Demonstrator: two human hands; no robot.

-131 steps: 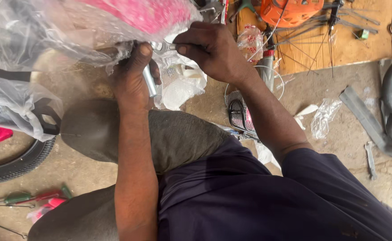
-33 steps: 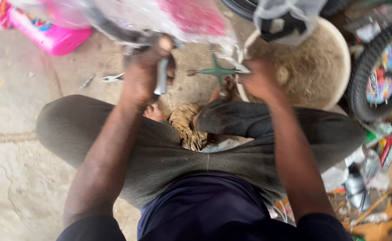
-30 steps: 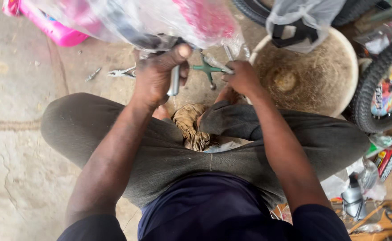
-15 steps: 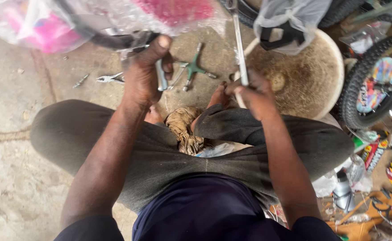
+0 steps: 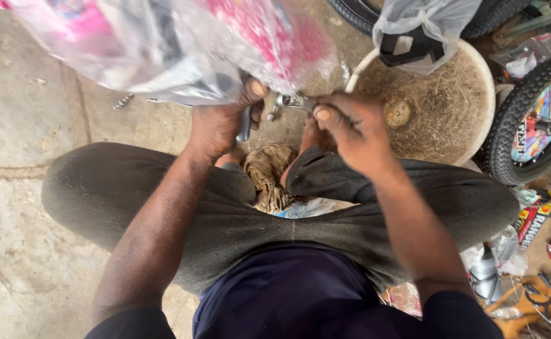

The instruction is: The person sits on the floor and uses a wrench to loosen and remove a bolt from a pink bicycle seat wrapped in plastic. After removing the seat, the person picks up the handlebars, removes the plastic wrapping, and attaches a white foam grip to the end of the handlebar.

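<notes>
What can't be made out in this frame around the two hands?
- Head view: the plastic-wrapped pink item is blurred and cut off by the top edge; its kind is unclear.
- The left hand covers most of the grey metal piece it grips.
- The right hand hides the end of the small metal tool.
- The small wheel is cut by the right edge.
</notes>
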